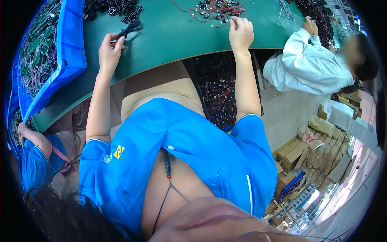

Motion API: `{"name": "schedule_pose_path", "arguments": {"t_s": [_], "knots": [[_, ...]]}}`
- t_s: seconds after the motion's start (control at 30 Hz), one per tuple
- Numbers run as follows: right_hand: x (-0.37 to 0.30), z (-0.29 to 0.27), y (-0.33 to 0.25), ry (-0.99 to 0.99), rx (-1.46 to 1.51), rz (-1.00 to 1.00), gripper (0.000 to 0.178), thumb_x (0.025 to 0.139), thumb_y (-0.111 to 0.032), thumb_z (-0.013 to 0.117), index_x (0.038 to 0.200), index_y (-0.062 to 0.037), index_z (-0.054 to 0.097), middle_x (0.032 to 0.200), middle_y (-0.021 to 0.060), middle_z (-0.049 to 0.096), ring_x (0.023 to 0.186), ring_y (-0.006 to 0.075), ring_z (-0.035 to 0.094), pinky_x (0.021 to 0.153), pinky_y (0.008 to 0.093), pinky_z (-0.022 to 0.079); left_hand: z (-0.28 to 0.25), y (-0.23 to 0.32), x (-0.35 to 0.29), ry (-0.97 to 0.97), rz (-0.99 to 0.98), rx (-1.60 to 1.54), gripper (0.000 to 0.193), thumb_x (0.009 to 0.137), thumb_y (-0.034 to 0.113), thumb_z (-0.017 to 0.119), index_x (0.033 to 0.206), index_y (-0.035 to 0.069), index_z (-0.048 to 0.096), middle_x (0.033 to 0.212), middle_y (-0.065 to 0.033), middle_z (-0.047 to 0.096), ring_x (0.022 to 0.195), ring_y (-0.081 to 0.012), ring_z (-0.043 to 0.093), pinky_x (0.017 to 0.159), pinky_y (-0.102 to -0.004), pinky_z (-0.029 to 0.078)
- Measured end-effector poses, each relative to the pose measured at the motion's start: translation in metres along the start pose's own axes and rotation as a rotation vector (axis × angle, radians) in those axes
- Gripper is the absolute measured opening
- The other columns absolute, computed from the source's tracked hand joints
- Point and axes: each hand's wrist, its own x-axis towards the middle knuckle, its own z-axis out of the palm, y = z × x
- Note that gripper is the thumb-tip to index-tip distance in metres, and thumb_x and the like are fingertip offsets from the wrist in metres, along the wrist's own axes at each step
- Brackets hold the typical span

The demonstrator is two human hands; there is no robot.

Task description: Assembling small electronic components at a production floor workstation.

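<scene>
Over the green table, my left hand (108,52) is closed on a black plastic part (130,30), pinched between thumb and fingers and pointing up and to the right. My right hand (242,35) is at the near side of a pile of small round components with red wires (219,11). Its fingers are bunched together, fingertips down by the loose wires. Whatever they grip, if anything, is too small to make out. Beyond my left hand lies a heap of black plastic parts (117,9).
A blue crate (72,44) full of wired green parts stands at the left. Below the green table (169,40) edge sits a dark bin (219,90) of red-wired components. A co-worker in a light hoodie (310,64) works at the right; another person's arm (38,141) shows at the left.
</scene>
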Motion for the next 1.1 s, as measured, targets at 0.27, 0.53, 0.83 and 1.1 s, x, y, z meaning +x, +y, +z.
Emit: {"name": "schedule_pose_path", "arguments": {"t_s": [0.27, 0.53, 0.83, 1.1], "knots": [[0.013, 0.031, 0.007, -0.121, -0.284, -0.094, 0.013, 0.080, -0.024, 0.065, 0.083, -0.0114, 0.066, 0.084, 0.0037, 0.061, 0.076, 0.0229, 0.054, 0.065, 0.0358, 0.047, -0.004, 0.002, -0.014, -0.027, 0.020, -0.290, 0.017, 0.092, 0.010, 0.057, 0.107, 0.003, 0.059, 0.076, -0.0064, 0.061, 0.058, -0.0109, 0.054, 0.054, -0.0190, 0.042], [0.013, -0.007, -0.053, -0.242, 0.447, 0.184, 0.012, 0.088, -0.020, 0.062, 0.092, -0.0104, 0.067, 0.082, 0.0030, 0.062, 0.069, 0.0137, 0.055, 0.061, 0.0270, 0.046, -0.019, 0.020, -0.022, -0.117, -0.045, -0.285, 0.017, 0.095, 0.010, 0.054, 0.109, 0.004, 0.062, 0.072, -0.0048, 0.058, 0.056, -0.0084, 0.053, 0.051, -0.0173, 0.041], [-0.007, -0.011, -0.122, -0.508, 1.358, 0.373, 0.015, 0.092, -0.008, 0.058, 0.104, -0.0004, 0.063, 0.087, 0.0081, 0.064, 0.070, 0.0120, 0.058, 0.062, 0.0194, 0.048, -0.007, 0.034, -0.040, -0.163, 0.022, -0.431, 0.013, 0.094, 0.010, 0.055, 0.105, 0.005, 0.062, 0.069, -0.0025, 0.055, 0.053, -0.0071, 0.049, 0.049, -0.0176, 0.038], [-0.024, -0.022, -0.162, -0.607, 1.514, 0.272, 0.023, 0.092, -0.005, 0.058, 0.112, 0.0069, 0.059, 0.093, 0.0134, 0.065, 0.079, 0.0166, 0.063, 0.075, 0.0237, 0.054, -0.007, 0.038, -0.052, -0.064, 0.225, -0.240, 0.011, 0.090, 0.010, 0.060, 0.100, 0.005, 0.058, 0.069, -0.0022, 0.055, 0.055, -0.0080, 0.051, 0.049, -0.0192, 0.040]]}}
